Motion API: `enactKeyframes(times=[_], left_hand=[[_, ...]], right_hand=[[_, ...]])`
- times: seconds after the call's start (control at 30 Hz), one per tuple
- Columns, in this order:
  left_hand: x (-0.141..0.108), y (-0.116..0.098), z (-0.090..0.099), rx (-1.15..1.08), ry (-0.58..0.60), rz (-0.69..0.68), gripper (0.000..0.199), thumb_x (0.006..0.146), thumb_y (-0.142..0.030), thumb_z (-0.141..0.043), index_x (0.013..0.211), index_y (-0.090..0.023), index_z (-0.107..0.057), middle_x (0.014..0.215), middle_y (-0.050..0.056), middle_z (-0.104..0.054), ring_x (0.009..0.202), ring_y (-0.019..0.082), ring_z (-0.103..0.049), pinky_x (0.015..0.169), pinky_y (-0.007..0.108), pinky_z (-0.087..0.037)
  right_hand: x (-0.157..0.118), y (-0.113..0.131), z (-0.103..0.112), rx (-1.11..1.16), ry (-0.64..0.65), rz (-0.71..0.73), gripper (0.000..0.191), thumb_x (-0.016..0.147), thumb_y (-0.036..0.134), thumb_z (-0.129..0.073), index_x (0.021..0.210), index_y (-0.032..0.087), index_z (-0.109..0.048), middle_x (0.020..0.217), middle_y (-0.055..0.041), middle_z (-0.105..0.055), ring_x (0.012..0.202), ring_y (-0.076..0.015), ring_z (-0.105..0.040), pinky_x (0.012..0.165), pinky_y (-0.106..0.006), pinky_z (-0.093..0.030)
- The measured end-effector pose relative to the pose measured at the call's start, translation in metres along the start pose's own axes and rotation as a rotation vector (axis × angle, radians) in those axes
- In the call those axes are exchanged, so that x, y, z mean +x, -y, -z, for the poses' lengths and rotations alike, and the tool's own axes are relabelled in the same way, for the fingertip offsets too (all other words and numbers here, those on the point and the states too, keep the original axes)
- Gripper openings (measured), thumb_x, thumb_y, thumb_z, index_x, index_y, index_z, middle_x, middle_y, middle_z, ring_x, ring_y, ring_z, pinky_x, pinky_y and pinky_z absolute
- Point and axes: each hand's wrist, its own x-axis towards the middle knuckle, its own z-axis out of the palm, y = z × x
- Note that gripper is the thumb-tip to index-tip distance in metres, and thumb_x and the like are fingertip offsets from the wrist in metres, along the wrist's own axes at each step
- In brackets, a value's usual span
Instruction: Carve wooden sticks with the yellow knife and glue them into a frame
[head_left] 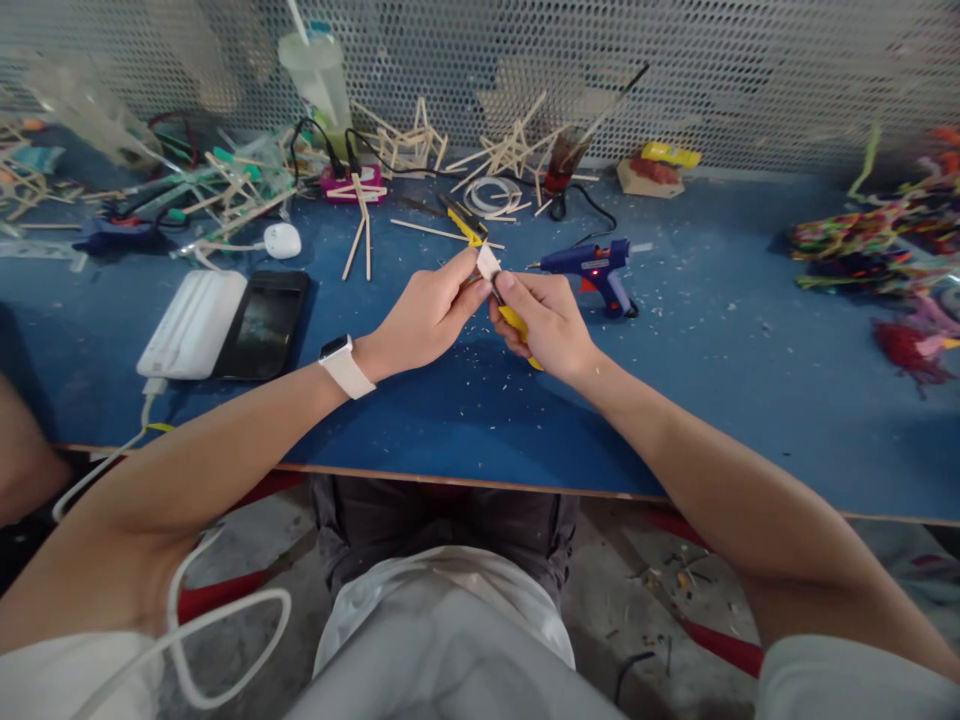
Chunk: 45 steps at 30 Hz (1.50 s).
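My left hand (420,318) pinches a small pale, flat piece (488,262) between thumb and fingers; its material is hard to make out. A yellow-handled utility knife (514,322) sits in my closed right hand (555,325), with its front end against or very near the pale piece. Both hands meet just above the blue table. Just beyond them lies a yellow-and-black tool (463,218), partly hidden. A blue glue gun (589,266) with a lit red light rests to the right of my right hand.
Thin wooden sticks (365,225), a clear tubing coil (491,197) and a pink box (352,184) with plugged cables lie behind. A phone (264,325) and white power bank (193,325) are left. Colourful yarn (862,235) is right. Small shavings dot the blue table (720,380).
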Motion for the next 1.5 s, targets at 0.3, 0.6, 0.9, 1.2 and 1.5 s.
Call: enactKeyframes(times=[0.3,0.6,0.9,1.2,1.5], left_hand=[[0.0,-0.006,-0.001,-0.022,-0.052,0.041,0.049,0.122,-0.067,-0.043,0.103,-0.025,-0.061,0.074,-0.001,-0.059,0.062,0.018,-0.059,0.065,0.036,-0.046],[0.001,-0.003,0.0,-0.094,-0.11,0.085,0.053,0.122,-0.068,-0.042,0.101,-0.025,-0.064,0.068,-0.002,-0.053,0.058,0.017,-0.054,0.061,0.035,-0.045],[-0.002,0.002,-0.005,-0.205,-0.006,0.094,0.051,0.121,-0.072,-0.042,0.106,-0.026,-0.057,0.078,0.0,-0.061,0.065,0.018,-0.063,0.068,0.037,-0.054],[-0.001,0.004,0.0,-0.191,0.058,0.066,0.053,0.117,-0.079,-0.046,0.11,-0.027,-0.057,0.08,0.002,-0.063,0.07,0.021,-0.066,0.069,0.039,-0.057],[0.0,0.001,0.004,-0.101,0.079,0.059,0.053,0.119,-0.076,-0.042,0.116,-0.027,-0.062,0.086,0.004,-0.072,0.074,0.023,-0.073,0.075,0.041,-0.06]], right_hand=[[-0.001,0.0,-0.002,-0.034,-0.051,-0.002,0.07,0.103,0.089,-0.066,0.08,0.023,-0.063,0.053,0.0068,-0.046,0.041,-0.0092,-0.039,0.036,-0.025,-0.027],[0.0,0.002,-0.001,-0.036,-0.094,-0.029,0.068,0.106,0.087,-0.064,0.081,0.024,-0.06,0.053,0.0074,-0.044,0.04,-0.0093,-0.037,0.035,-0.024,-0.028],[-0.001,0.002,-0.002,-0.071,0.011,0.022,0.07,0.106,0.089,-0.062,0.08,0.023,-0.063,0.051,0.0072,-0.045,0.041,-0.0094,-0.04,0.037,-0.025,-0.028],[-0.001,0.005,0.003,-0.055,0.033,-0.043,0.068,0.102,0.089,-0.068,0.08,0.024,-0.062,0.052,0.0072,-0.044,0.042,-0.0101,-0.039,0.037,-0.026,-0.029],[0.0,0.002,0.003,-0.086,0.009,-0.033,0.072,0.102,0.09,-0.067,0.077,0.022,-0.066,0.05,0.0055,-0.045,0.041,-0.0103,-0.039,0.036,-0.027,-0.025]])
